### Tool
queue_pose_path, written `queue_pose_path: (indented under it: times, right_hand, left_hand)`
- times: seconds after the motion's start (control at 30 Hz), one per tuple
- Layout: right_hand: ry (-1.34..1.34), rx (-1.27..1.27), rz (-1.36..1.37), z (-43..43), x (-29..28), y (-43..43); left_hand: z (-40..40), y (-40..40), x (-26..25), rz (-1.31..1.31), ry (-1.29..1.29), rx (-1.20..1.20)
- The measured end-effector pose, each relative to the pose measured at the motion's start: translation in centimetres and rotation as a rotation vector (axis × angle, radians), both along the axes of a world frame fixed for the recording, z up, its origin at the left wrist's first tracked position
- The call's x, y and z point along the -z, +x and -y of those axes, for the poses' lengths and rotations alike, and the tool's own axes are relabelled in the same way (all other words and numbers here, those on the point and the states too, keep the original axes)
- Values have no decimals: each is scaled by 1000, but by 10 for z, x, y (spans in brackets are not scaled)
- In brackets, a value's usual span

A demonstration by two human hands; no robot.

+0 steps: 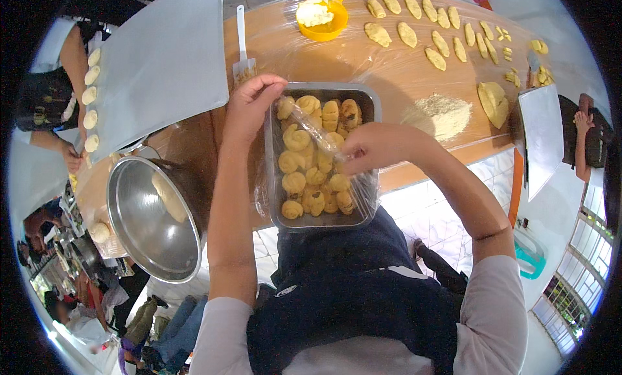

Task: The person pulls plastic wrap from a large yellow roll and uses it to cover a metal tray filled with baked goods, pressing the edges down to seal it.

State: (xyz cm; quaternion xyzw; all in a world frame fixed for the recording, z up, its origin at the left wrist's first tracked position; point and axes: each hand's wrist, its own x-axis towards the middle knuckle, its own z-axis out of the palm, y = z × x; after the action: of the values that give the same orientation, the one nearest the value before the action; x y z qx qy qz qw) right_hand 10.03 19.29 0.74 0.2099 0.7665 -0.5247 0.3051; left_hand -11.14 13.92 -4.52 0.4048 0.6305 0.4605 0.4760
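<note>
A rectangular metal baking pan [323,223] lies before me at the table's front edge. Inside it are rows of shaped dough rolls [296,140], some coiled, some showing dark filling. Clear plastic film [311,125] is stretched over the pan, its gathered edge running slantwise between my hands. My left hand [252,105] pinches one end of the film above the pan's far left corner. With bent fingers, slightly blurred, my right hand [369,146] grips the film over the pan's right side. The film's lower part hangs loosely over the rolls.
A large steel bowl [153,219] stands left, holding a pale piece. Behind the pan are a white spatula [241,40], a yellow pan [323,32], flat dough pieces [407,35], a flour heap [444,115] and a dough lump [493,103]. A co-worker's hand [72,159] is at far left.
</note>
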Motion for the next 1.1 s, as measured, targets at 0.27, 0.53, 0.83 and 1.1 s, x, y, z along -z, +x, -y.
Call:
queue_pose_path:
  times: [0.27,0.53,0.83,1.1]
  right_hand:
    - [72,434,-439,1,3,52]
    - [-688,1225,-448,16,23,73]
    - [-534,1451,-792,26,40,67]
    - [-744,1587,-882,23,57,45]
  left_hand:
    - [-2,-8,4,-180,42,164]
    - [-5,-7,-2,-461,227,425]
    - [-3,10,-21,-604,363,507]
    - [-9,38,-35,-531,230,534]
